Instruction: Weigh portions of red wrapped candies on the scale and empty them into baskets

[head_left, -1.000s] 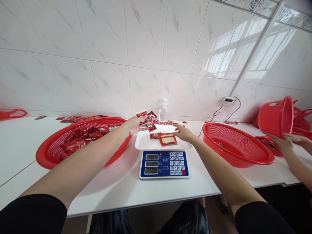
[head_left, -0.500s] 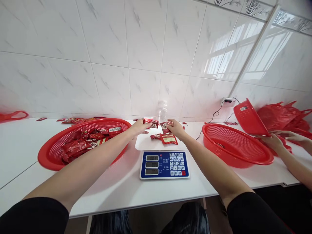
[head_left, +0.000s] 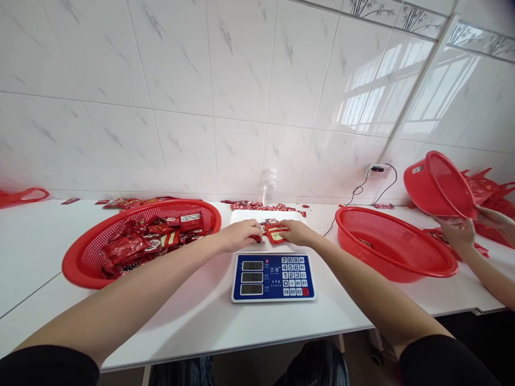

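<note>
Red packets [head_left: 277, 235], scale [head_left: 274, 277] beneath, baskets [head_left: 74, 264] flanking

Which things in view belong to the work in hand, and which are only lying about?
In the work, I judge:
Scale
Packets on it, at the left hand and right hand
Left basket, holding more packets

Probably just lying about:
Bottle behind the scale
Bag at far left
Right basket, perhaps; neither hand touches it

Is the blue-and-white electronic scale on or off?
The scale is on: its small red light glows and grey displays show digits.
</note>
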The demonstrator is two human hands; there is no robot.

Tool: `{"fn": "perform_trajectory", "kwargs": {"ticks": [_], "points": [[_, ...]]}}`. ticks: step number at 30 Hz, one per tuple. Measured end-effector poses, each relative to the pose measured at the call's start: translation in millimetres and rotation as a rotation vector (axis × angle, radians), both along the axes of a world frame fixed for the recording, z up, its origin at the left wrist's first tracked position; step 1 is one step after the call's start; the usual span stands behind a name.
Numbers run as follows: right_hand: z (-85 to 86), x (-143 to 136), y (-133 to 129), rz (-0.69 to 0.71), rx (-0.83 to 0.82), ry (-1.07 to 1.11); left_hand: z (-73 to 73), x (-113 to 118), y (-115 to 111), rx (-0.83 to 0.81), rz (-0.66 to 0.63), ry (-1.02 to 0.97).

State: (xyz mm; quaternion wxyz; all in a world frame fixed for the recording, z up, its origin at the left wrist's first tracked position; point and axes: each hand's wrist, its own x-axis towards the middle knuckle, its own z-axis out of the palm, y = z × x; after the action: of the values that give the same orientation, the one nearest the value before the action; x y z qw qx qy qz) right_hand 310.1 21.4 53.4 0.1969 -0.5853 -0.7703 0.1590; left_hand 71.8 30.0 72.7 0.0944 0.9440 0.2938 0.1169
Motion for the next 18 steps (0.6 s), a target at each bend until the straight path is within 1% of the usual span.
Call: {"fn": "perform_trajectory", "kwargs": {"ticks": [2,4,8,10,14,18], "points": [[-0.7,3.1,-5.8,0.032,-0.016,-0.043,-2.0,0.0,-3.4,-0.025,-0.061,0.070],[0.5,9.0,-9.5,0.055,-0.028,-0.072,-4.7,-0.4,-4.1,-0.054,-0.071,0.090],[5.4,23.7,-10.6,0.105,-0.053,-0.099,-10.8,-1.2,2.7,-0.079,0.012,0.037],[6.0,25.9,-9.3,0.128,-0.056,-0.100,-13.3,0.6,8.3,-0.073,0.047,-0.009],[1.5,14.2,-5.8,0.165,-0.006,-0.092,-16.4,8.2,20.3,-0.055,0.072,-0.124],[0.4,1.4,-4.1,0.111,0.105,-0.090,-17.2,6.6,32.6,-0.014,0.188,-0.194]]}}
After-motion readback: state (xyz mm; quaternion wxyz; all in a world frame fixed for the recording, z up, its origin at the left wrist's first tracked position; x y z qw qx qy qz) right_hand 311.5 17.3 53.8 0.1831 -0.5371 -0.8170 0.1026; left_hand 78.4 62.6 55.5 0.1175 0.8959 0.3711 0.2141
